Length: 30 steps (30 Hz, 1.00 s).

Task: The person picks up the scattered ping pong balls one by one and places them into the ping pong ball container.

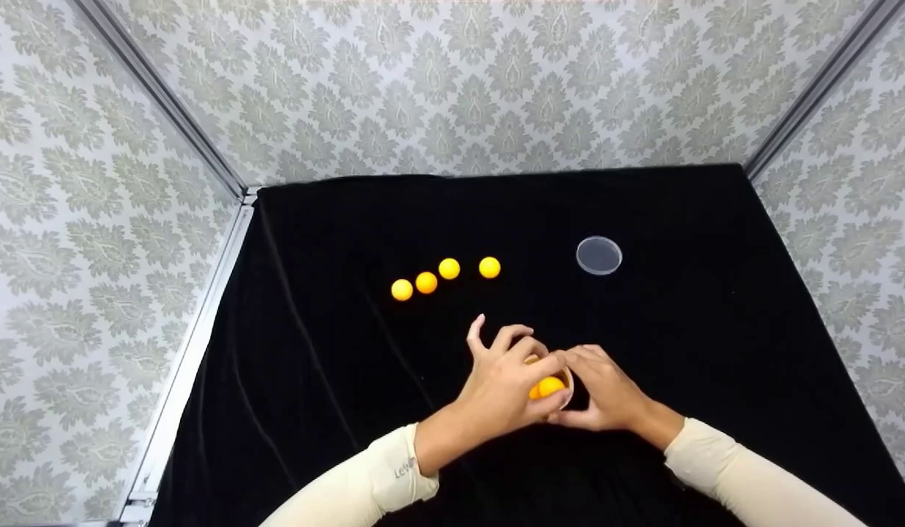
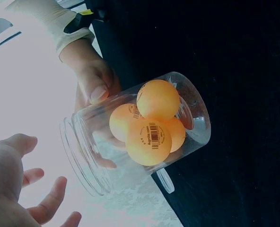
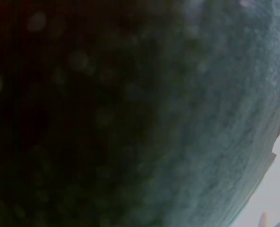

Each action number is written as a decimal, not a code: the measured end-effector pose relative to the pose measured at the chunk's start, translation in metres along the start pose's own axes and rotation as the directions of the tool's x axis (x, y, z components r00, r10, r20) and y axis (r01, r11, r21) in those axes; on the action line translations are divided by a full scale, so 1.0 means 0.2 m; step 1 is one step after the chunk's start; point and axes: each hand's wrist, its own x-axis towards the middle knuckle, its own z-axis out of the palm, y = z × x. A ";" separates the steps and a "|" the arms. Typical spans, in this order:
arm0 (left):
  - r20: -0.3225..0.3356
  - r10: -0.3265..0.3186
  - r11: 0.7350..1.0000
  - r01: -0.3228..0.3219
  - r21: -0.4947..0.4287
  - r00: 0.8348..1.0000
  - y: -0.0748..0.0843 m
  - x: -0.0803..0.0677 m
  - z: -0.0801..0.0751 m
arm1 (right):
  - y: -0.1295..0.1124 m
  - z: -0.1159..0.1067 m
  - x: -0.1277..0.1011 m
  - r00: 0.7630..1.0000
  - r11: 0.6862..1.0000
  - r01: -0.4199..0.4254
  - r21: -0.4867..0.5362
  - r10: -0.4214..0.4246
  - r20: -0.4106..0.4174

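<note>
In the lower middle of the head view, both hands meet around a clear plastic jar [image 1: 551, 384] that stands on the black cloth [image 1: 335, 380]. The right hand [image 1: 606, 395] holds the jar from the right side, its fingers and thumb curled around the wall. In the left wrist view the thumb of this hand [image 2: 96, 90] presses flat on the transparent wall of the jar [image 2: 187, 99]. The left hand [image 1: 505, 380] is at the mouth of the jar; its thumb and fingers curl over the rim, and one finger stands up, away from it. Whether this hand pinches something, I cannot tell. Inside the jar lie orange balls [image 2: 152, 123], touching each other; one shows a printed mark. The right wrist view is only dark and blurred.

Farther up, at the middle of the frame, four more orange balls [image 1: 445, 277] lie in a loose row on the cloth, the three on the left close together and the fourth a little apart. To the right of them, well apart, lies a round transparent lid [image 1: 599, 255].
</note>
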 end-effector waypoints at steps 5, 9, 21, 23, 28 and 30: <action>-0.035 0.007 1.000 -0.007 0.007 0.999 -0.01 0.01 0.00 | 0.00 0.00 0.00 1.000 1.000 -0.009 -0.011 0.009 0.013; -0.047 0.005 1.000 -0.005 0.011 0.999 -0.02 0.03 -0.01 | 0.00 0.00 0.00 1.000 1.000 -0.003 -0.008 0.003 0.015; -0.095 -0.092 0.993 0.099 0.071 0.991 -0.14 0.14 -0.05 | 0.00 -0.01 0.00 1.000 1.000 0.005 0.010 -0.005 0.005; -0.108 -0.121 0.988 0.130 0.078 0.987 -0.18 0.16 -0.05 | 0.00 -0.01 0.00 1.000 1.000 0.005 0.005 -0.005 0.005; -0.139 -0.190 0.973 0.205 0.105 0.972 -0.26 0.23 -0.04 | 0.00 0.00 0.00 1.000 1.000 -0.005 -0.006 0.005 0.005; -0.150 -0.212 0.967 0.230 0.113 0.966 -0.30 0.25 -0.04 | 0.00 0.00 0.00 1.000 1.000 -0.009 -0.007 0.009 0.005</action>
